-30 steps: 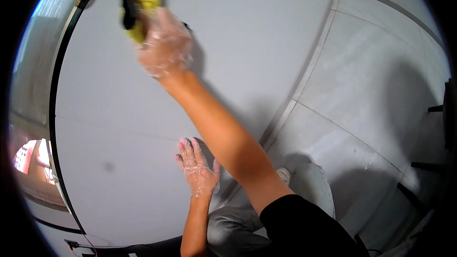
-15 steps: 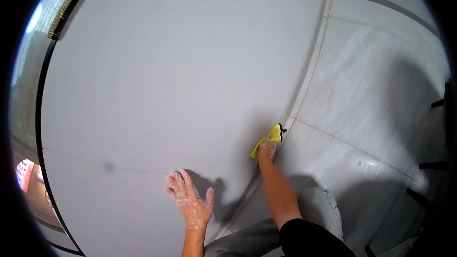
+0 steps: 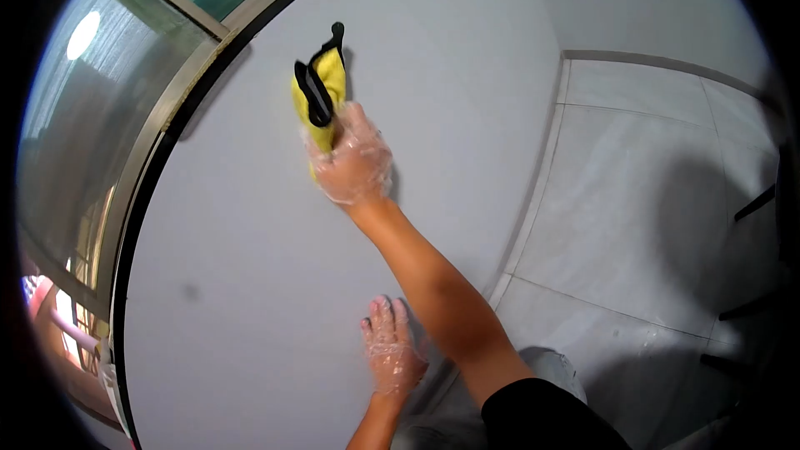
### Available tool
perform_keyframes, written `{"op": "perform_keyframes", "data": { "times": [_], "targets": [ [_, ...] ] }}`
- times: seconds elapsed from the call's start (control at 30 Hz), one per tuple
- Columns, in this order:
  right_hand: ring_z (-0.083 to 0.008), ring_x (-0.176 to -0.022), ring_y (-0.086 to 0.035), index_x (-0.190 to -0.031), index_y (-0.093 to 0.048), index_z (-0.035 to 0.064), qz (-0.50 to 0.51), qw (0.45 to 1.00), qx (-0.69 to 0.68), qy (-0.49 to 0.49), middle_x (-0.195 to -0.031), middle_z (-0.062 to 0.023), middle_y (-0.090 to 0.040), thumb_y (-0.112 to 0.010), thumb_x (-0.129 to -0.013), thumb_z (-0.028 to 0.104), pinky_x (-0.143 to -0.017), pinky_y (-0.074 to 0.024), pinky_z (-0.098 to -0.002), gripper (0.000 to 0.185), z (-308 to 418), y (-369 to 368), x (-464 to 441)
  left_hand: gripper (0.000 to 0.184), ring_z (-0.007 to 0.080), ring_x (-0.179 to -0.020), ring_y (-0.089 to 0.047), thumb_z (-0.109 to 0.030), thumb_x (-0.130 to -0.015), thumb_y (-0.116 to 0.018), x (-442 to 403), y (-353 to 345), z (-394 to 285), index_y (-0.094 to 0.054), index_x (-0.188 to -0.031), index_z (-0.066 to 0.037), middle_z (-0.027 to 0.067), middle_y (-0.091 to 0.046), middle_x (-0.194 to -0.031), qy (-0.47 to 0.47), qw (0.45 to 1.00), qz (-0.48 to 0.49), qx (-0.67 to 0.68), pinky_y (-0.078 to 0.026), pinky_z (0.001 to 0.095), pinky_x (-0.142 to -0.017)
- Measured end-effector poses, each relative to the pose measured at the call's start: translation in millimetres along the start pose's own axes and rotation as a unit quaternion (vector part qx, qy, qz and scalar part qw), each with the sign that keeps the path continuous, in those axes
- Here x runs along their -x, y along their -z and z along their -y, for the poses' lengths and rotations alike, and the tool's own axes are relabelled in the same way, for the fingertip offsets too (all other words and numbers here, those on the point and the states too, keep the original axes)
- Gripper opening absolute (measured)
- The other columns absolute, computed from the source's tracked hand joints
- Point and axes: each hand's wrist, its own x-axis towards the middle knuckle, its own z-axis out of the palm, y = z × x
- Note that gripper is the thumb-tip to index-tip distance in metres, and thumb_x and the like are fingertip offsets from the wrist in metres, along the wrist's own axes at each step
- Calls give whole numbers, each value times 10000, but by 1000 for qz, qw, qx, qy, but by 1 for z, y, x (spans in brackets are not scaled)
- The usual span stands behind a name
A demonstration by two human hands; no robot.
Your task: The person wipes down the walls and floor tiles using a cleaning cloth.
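Note:
A yellow cloth with black edging [image 3: 327, 83] is gripped in my right hand [image 3: 354, 158], which wears a clear plastic glove. Bunched up, the cloth lies against the pale grey wall [image 3: 250, 242] in the upper middle of the view. Lower down, my left hand [image 3: 392, 354], also in a clear glove, rests on the same wall with its fingers stretched out and holds nothing.
A metal-framed window [image 3: 142, 67] with a dark border runs along the left. At the right are a grey skirting strip [image 3: 533, 192] and the tiled floor [image 3: 625, 200]. Dark furniture legs [image 3: 754, 202] stand at the right edge.
My right hand has carried the cloth from low by the skirting up and left across the wall. My left hand stays on the wall. The view has shifted, showing more of the window.

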Motion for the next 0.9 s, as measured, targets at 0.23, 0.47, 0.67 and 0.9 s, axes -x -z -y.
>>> {"op": "perform_keyframes", "data": {
  "times": [0.23, 0.47, 0.67, 0.9],
  "targets": [
    [-284, -938, -686, -1222, -642, -23, -232, 918, 47, -319, -1049, -156, -723, -598, -1022, 236, -874, -524, -393, 331, -311, 59, 217, 938, 507, -1490, -252, -340, -793, -791, -32, -21, 3, -348, -1528, 37, 320, -306, -1587, -14, 1000, 21, 17, -217, 704, -1136],
    [-377, -938, -684, -1125, -666, -14, -158, 733, 154, -643, -1006, -211, -718, -587, -982, 475, -828, -511, -478, 516, -395, 116, 317, 959, 495, -1501, -239, -386, -785, -797, -27, -24, 1, -354, -1538, 9, 294, -299, -1604, -4, 998, 54, -26, -176, 743, -1115],
    [-364, -905, -671, -1198, -612, 14, -133, 984, 113, 30, -1023, -173, -691, -685, -925, 218, -776, -545, -438, 348, -194, 39, 67, 1005, 444, -1548, -140, -398, -772, -808, -33, -29, -11, -319, -1561, -12, 250, -242, -1647, 20, 996, 71, -44, -33, 775, -1118],
    [-382, -898, -671, -1138, -632, -29, -47, 994, 102, 7, -1142, -194, -660, -727, -777, 176, -765, -559, -441, 425, -105, 28, -5, 985, 438, -1560, -99, -384, -820, -761, -30, -44, -4, -267, -1592, -23, 267, -177, -1665, -8, 996, 42, -76, 90, 752, -1118]
  ]
}}
